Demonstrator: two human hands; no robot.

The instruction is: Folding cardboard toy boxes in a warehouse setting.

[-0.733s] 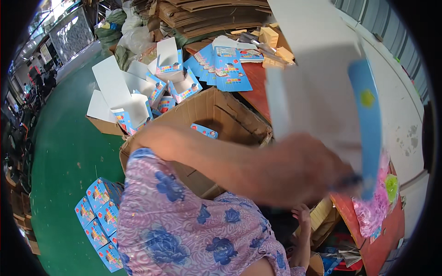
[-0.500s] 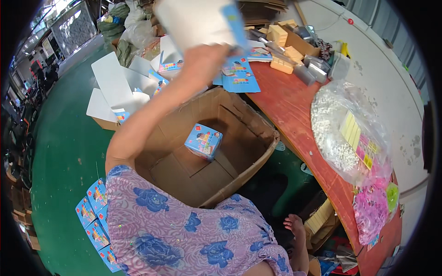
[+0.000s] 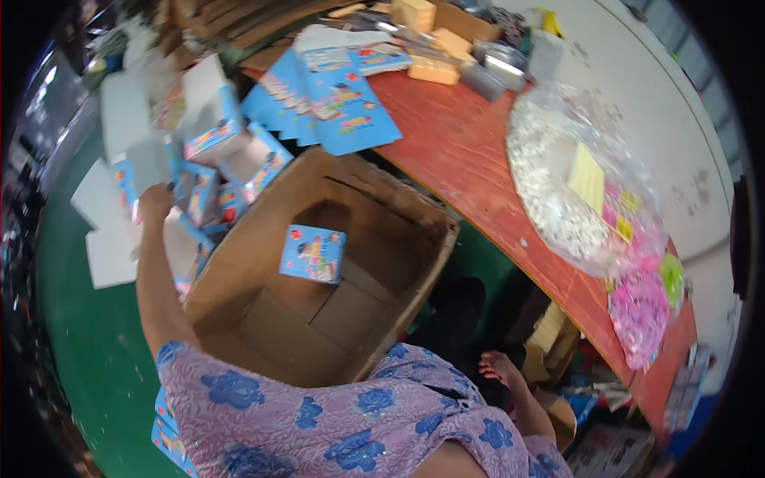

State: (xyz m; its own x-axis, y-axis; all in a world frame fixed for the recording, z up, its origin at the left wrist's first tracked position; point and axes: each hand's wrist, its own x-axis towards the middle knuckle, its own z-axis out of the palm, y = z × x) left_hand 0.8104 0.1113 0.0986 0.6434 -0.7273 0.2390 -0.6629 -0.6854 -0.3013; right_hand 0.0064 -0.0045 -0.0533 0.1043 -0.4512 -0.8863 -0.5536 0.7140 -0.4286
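Observation:
At the left, my left hand (image 3: 155, 202) is closed on the edge of an open small carton (image 3: 143, 163) with white inner flaps and blue printed sides. It sits among several other open blue-and-white cartons (image 3: 213, 131). My right hand (image 3: 496, 365) hangs low beside my lap with its fingers loosely apart and nothing in them. Between the cartons and the table stands a large brown cardboard box (image 3: 406, 199). One closed blue printed carton (image 3: 312, 253) lies inside it.
On the red table (image 3: 470, 151), flat blue cartons (image 3: 343, 111) lie fanned out. Behind are yellow blocks (image 3: 433, 69) and silvery packs. To the right are a clear bag of white pieces (image 3: 550, 191) and a pink bag (image 3: 640, 319). More blue cartons (image 3: 167, 430) stand at lower left.
My left hand has swung from above the table down and left to the open cartons, bringing the white-and-blue carton with it. The view has shifted; my right hand stays by my lap.

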